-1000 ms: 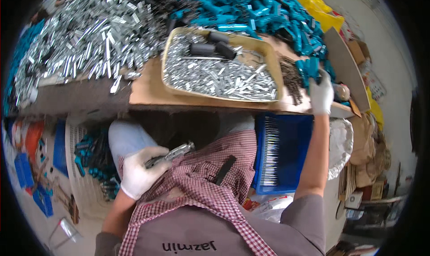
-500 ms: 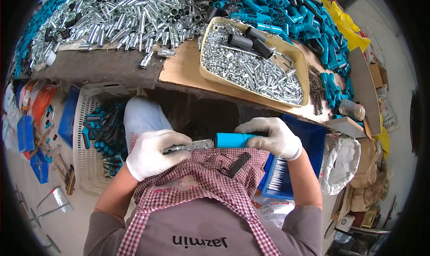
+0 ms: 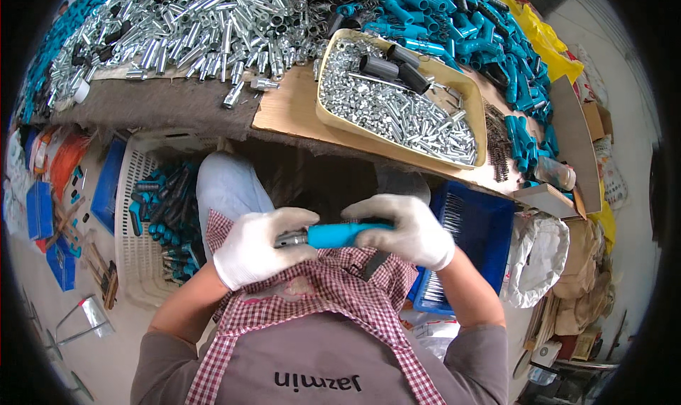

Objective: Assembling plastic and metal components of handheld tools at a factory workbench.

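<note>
We held both gloved hands close together over our lap, just above the checked apron. Our left hand was clenched around a short metal piece, whose grey end showed between the fingers. Our right hand was closed over the far end of a blue plastic handle, gripping it from above. The handle lay level between the 2 hands, and its near end met the metal piece, though we could not tell how far one sat inside the other.

Ahead of us ran the workbench, its front edge bare wood. On it sat a shallow beige tray full of small silvery parts, with a few dark cylinders lying at its far side. To the left of the tray lay a broad heap of metal tubes, and behind and to the right of it a pile of blue handles like the one we held.

Below the bench, on our left, stood a white plastic basket holding finished blue-and-dark pieces. On our right, just beside our right forearm, stood a blue crate with thin metal rods inside. Further right lay a crumpled white bag.
</note>
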Available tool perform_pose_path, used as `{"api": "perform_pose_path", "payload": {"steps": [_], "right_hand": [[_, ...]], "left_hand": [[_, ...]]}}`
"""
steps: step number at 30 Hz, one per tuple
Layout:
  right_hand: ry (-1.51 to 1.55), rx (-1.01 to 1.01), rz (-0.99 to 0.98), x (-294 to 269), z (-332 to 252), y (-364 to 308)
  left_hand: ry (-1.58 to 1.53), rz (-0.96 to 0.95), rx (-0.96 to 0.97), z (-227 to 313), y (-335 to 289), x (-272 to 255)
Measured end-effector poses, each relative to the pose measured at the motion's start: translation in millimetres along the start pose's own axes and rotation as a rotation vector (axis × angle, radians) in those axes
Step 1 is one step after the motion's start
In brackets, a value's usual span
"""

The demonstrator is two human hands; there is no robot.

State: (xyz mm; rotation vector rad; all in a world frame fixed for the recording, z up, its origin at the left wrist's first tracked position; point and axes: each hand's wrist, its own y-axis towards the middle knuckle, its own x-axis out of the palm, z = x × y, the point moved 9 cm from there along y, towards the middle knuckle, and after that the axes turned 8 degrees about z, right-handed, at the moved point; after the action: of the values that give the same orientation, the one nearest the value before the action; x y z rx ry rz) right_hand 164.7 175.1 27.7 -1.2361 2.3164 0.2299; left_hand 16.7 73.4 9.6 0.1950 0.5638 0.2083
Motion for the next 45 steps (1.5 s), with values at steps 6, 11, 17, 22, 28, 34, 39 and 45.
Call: {"api": "perform_pose_path", "payload": {"steps": [6,11,17,22,28,34,39,45], "right_hand": [[0.363,0.427,-0.172,25,41,-5],[0.222,0.224,-0.063,27,34,-1],[0.280,0.331,-0.172,27,36,-3],[0.314,0.279,-0.173,30,34,2],[0.199,0.048,-0.112,42,18,18],[-0.382,-0.105,0.309,-61,-16,35],[-0.840,-0.001,0.600,-145,34,31],[-0.781,-0.104,0.287,-142,47,54]], "left_hand": [[0.060,-0.081,0.017,2,-4,11],[0.008,-0.045,-0.032,-9,-11,17],[-0.059,-0.051,-0.024,-5,-15,21],[-0.023,-0.199,-0.080,7,-1,24],[0.085,-0.181,0.130,9,1,40],[0.155,-0.014,0.152,18,14,19],[0.117,0.060,0.127,5,9,8],[0.118,-0.056,0.023,7,7,14]]}}
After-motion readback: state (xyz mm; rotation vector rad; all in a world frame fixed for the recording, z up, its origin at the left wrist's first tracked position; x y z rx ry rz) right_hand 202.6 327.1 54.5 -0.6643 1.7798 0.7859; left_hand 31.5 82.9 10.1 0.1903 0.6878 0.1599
